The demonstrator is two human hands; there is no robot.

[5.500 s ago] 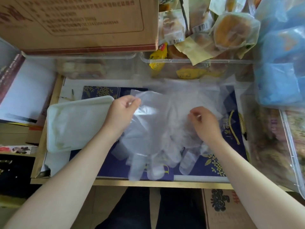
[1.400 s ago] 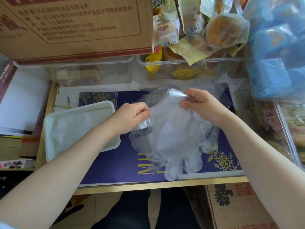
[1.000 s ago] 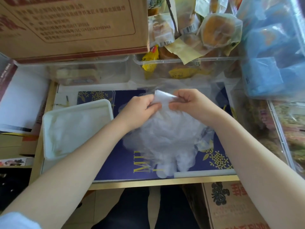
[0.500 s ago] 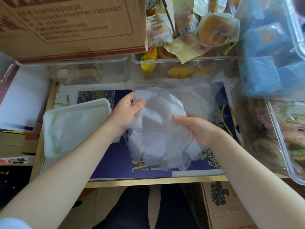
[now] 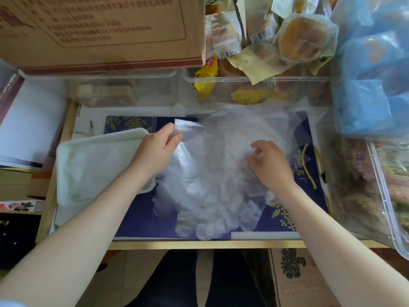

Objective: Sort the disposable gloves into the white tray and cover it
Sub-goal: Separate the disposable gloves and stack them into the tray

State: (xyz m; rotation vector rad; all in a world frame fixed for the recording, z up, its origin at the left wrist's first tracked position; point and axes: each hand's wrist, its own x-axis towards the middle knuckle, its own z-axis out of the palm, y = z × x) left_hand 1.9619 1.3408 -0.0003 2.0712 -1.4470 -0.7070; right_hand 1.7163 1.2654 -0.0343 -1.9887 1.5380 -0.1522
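One white tray sits on the left part of the small table, lying on a dark blue printed mat. Its right edge is partly hidden behind the left forearm. Just to its right, in the middle of the mat, lies one heap of clear disposable gloves; the thin film layers overlap so much that the number of gloves cannot be counted, though several glove fingers fan out toward the near table edge. None of the heap lies inside the tray.

Two bare hands are at work. The left hand has its fingers curled and pinches a corner of the glove film at the heap's upper left, lifting that flap a little off the mat. The right hand rests on the right side of the heap with fingers bent and spread; its fingertips touch the film, but whether they actually pinch a layer cannot be told.

Behind the table stands one large cardboard box with red printing, resting on a clear plastic bin. A second clear bin beside it holds wrapped pastries. A third clear bin runs along the right side, below a pile of blue packets. Another printed carton stands on the floor under the table's right corner.
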